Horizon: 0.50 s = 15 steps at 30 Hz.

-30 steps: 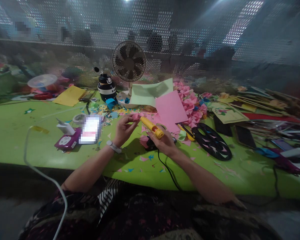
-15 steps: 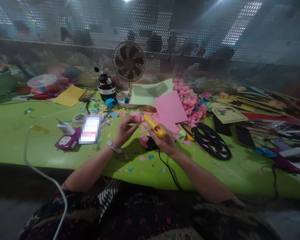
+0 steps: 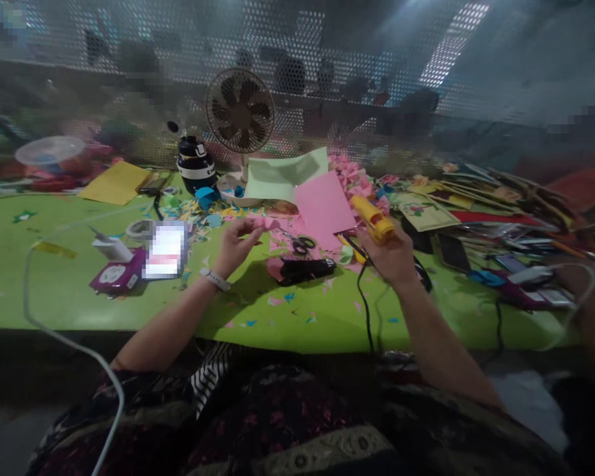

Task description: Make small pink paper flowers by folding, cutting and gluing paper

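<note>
Between the thumb and fingers of my left hand [image 3: 238,246] is a small pink paper piece [image 3: 266,223], its shape partly hidden. My right hand [image 3: 387,254], farther right, grips a yellow glue gun [image 3: 374,218] with a dark cord hanging below. Scissors [image 3: 302,246] with dark handles lie between my hands. Nearer me is a black stapler-like tool [image 3: 307,270], resting beside a bit of pink paper. Behind the scissors stands or leans a pink paper sheet [image 3: 326,208] against a pale green sheet [image 3: 287,175].
A heap of pink paper flowers [image 3: 352,173] lies behind the sheets. A fan [image 3: 240,112] and a black bottle [image 3: 197,168] stand at the back. To the left are a lit phone [image 3: 164,251] and a purple box [image 3: 116,276]. Another person's arm [image 3: 592,297] shows at the right edge.
My right hand has moved right with the glue gun, away from the pink piece in my left hand. The scissors and black tool are now uncovered. Another person's arm has appeared at right.
</note>
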### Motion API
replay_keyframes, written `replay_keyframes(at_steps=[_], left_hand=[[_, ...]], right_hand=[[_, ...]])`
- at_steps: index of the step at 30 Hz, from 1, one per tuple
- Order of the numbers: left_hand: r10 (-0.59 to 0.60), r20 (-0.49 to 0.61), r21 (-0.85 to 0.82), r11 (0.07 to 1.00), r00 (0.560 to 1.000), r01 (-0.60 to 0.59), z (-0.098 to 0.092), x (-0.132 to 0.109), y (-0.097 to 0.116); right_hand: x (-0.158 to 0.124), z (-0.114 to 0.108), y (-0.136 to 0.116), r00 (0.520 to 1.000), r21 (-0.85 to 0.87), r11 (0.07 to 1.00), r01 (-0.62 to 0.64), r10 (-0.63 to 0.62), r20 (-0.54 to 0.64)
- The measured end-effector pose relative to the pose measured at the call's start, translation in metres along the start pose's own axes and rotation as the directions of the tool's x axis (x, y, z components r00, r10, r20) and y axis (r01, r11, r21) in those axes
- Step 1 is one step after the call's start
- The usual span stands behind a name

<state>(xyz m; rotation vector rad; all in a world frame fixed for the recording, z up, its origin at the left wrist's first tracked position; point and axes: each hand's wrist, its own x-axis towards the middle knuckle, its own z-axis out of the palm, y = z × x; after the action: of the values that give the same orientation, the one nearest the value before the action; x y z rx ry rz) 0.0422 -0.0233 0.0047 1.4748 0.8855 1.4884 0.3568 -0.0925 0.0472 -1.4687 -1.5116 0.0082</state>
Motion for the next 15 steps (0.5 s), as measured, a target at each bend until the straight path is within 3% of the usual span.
replay_keyframes(at_steps=[3, 7, 11, 15], left_hand=[[-0.033, -0.009, 0.017, 0.999, 0.999, 0.033, -0.003, 0.002, 0.0], [-0.043, 0.001, 0.032, 0.999, 0.999, 0.043, -0.005, 0.004, -0.002], [-0.026, -0.009, 0.057, 0.998, 1.0, 0.026, -0.006, 0.006, -0.004], [-0.021, -0.071, 0.037, 0.999, 0.997, 0.024, -0.009, 0.009, -0.003]], right_hand=[[-0.007, -0.027, 0.043, 0.992, -0.367, 0.928, -0.062, 0.098, 0.08], [-0.025, -0.049, 0.089, 0.973, -0.57, 0.813, -0.12, 0.21, 0.095], [-0.039, -0.063, 0.119, 0.987, -0.528, 0.843, -0.1, 0.15, 0.053], [-0.04, -0.082, 0.135, 0.978, -0.374, 0.927, -0.017, 0.092, 0.185]])
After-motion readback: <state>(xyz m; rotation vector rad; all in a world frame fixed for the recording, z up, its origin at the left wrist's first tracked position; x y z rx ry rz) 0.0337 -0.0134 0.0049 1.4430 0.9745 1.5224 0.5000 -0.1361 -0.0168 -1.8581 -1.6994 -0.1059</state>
